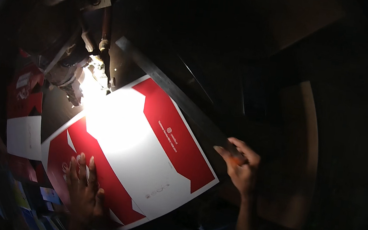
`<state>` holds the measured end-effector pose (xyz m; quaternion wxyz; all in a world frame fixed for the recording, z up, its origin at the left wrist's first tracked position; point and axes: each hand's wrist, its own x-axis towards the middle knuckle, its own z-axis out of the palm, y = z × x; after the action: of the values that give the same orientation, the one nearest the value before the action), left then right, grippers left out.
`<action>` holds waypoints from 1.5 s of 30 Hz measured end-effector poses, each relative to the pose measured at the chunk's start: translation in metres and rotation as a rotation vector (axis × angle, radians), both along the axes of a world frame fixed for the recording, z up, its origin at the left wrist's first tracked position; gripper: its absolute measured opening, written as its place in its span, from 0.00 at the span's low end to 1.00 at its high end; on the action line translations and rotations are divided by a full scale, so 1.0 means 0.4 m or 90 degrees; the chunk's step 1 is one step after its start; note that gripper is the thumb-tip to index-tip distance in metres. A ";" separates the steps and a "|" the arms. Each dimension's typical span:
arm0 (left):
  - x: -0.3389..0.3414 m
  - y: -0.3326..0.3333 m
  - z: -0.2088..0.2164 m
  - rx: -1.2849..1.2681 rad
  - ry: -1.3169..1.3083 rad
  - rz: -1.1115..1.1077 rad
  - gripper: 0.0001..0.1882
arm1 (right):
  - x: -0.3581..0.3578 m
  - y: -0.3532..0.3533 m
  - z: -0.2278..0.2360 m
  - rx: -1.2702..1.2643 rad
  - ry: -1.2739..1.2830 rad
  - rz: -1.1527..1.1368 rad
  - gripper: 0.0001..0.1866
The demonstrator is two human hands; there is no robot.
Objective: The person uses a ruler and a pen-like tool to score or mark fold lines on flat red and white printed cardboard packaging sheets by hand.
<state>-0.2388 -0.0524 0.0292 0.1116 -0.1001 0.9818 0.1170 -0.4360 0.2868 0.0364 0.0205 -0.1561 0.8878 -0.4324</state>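
Note:
A large red-and-white printed sheet (165, 183) lies at a slant on the dark work surface, its far left part washed out by glaring light. My left hand (83, 190) rests flat on the sheet's near left red part, fingers stretched forward. To the right of the sheet, my right hand (242, 165) has its fingers curled around a small orange thing (236, 160), mostly hidden by the hand. A long grey straight bar (169, 88) runs along the sheet's far right edge toward my right fingertips. Whether those fingers touch the bar, I cannot tell.
At the upper left, a dark machine head (63, 56) with metal rods stands over the sheet's far corner, brightly lit there. Another red-and-white printed piece (25, 131) lies at the left. Blue and yellow printed items (22, 196) sit at the lower left. A curved brown edge (309, 152) bounds the right.

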 end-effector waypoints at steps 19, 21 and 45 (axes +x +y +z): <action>-0.214 -0.011 -0.005 0.012 0.147 -0.082 0.46 | -0.103 -0.014 0.022 0.146 0.133 -0.117 0.09; -0.208 0.001 -0.016 -0.015 0.152 -0.072 0.48 | -0.038 0.023 0.070 0.092 0.161 -0.060 0.13; -0.218 0.024 0.054 -0.015 0.161 0.003 0.59 | 0.256 -0.103 0.073 0.101 0.117 0.094 0.20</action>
<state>-0.3258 -0.0427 0.0507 -0.0148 -0.0882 0.9891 0.1170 -0.3336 0.2455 0.0655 -0.0168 -0.2577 0.9035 -0.3421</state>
